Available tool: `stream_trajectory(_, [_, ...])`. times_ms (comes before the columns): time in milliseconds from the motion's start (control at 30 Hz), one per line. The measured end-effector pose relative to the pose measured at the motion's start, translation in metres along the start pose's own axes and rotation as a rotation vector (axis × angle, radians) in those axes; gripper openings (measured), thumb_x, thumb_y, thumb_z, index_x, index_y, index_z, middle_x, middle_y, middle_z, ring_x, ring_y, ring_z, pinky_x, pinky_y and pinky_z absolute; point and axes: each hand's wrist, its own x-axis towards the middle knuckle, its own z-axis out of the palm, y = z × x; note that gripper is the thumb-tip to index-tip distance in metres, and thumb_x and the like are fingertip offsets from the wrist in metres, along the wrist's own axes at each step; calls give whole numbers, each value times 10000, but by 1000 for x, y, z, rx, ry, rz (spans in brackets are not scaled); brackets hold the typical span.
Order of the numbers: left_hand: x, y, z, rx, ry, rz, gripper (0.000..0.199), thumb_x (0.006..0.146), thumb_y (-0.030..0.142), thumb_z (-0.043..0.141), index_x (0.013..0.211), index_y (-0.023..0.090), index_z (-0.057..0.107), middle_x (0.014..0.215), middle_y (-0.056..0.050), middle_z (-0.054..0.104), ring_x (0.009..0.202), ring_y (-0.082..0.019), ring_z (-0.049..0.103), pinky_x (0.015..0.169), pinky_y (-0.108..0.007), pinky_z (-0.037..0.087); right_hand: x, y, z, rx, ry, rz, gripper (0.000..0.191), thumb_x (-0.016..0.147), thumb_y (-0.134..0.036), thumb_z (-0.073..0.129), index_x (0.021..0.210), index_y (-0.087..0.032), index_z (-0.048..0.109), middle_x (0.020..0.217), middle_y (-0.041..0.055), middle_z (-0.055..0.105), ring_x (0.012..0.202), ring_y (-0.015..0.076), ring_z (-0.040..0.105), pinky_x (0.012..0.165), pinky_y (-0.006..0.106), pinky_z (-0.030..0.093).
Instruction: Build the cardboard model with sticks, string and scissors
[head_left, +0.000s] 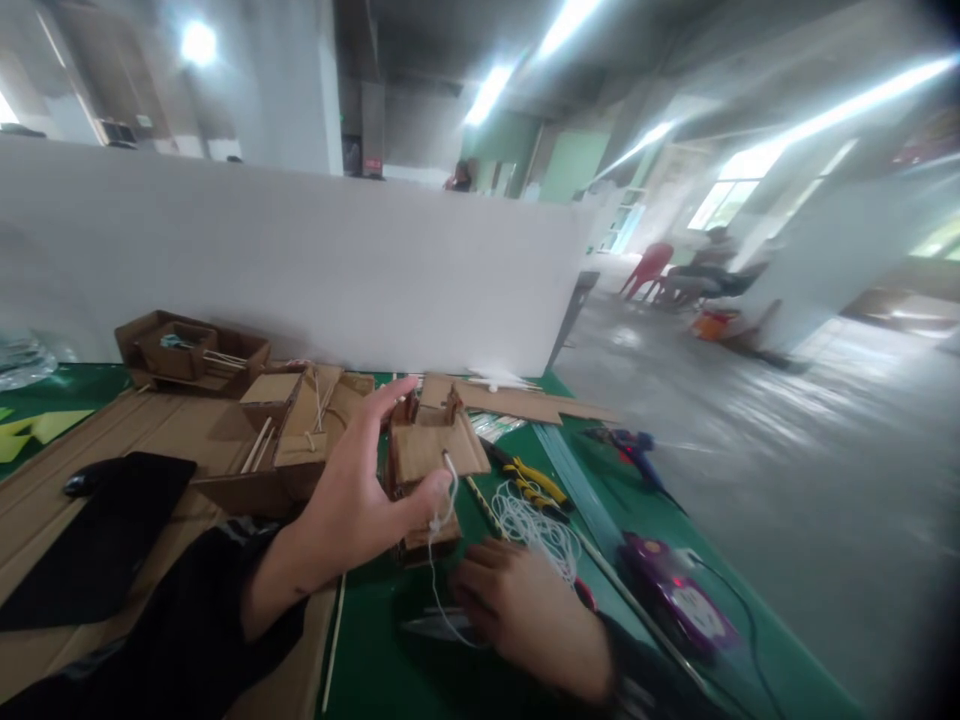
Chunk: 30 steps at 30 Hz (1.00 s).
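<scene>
My left hand (367,490) is spread in a wide C over a small cardboard structure (424,452), thumb and forefinger well apart. Whether its fingertips touch the cardboard cannot be made out. A white string (431,565) runs from a short stick on that cardboard, past my thumb, down towards my right hand. My right hand (517,605) is closed, low over the green table, around what looks like scissors (439,626). Their grey blades point left, and a bit of red handle shows behind the hand. Beside it lies a loose heap of white string (536,525).
Yellow-and-black pliers (544,483), a blue glue gun (636,450) and a purple power strip (679,595) with a cable lie right. Left are cardboard boxes (191,350), a black tablet-like slab (97,540) and a mouse (90,478). A white partition (300,260) stands behind.
</scene>
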Motion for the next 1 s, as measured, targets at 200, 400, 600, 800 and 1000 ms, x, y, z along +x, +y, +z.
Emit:
stream_trajectory(200, [4,-2,-7,77,13,61,738,792,260,696,1425,259,316,1477,-88,392,1349,-288,394,1136,-456,345,21,16,10,70,-159,-11,66,860,-249,604,895,-213,649,884,-2,660,802,136,603,685,210,407])
stream_trajectory(400, [5,-10,-6,-92,20,23,722,789,236,695,1413,255,332,1467,-99,402,1316,-305,438,1116,-487,374,24,14,6,94,-219,-66,71,842,-283,620,883,-236,655,892,-32,683,737,114,615,617,186,395])
stream_trajectory(600, [5,-11,-5,-132,-1,13,713,786,224,701,1404,257,347,1468,-104,400,1319,-310,432,1117,-499,367,25,13,7,24,-229,-86,143,900,-245,517,845,-202,643,907,6,693,747,136,639,599,215,390])
stream_trajectory(800, [10,-11,-9,-137,10,-2,694,794,219,690,1399,247,350,1448,-117,417,1303,-312,451,1093,-500,387,24,2,10,-71,-214,-84,137,899,-236,508,893,-176,631,945,61,692,816,178,657,617,249,415])
stream_trajectory(1000, [6,-9,-7,-103,-20,12,722,780,214,704,1404,278,346,1470,-92,400,1329,-300,419,1113,-465,362,25,6,-2,-144,-179,-41,64,817,-170,563,846,-137,609,821,99,687,692,200,641,548,282,392])
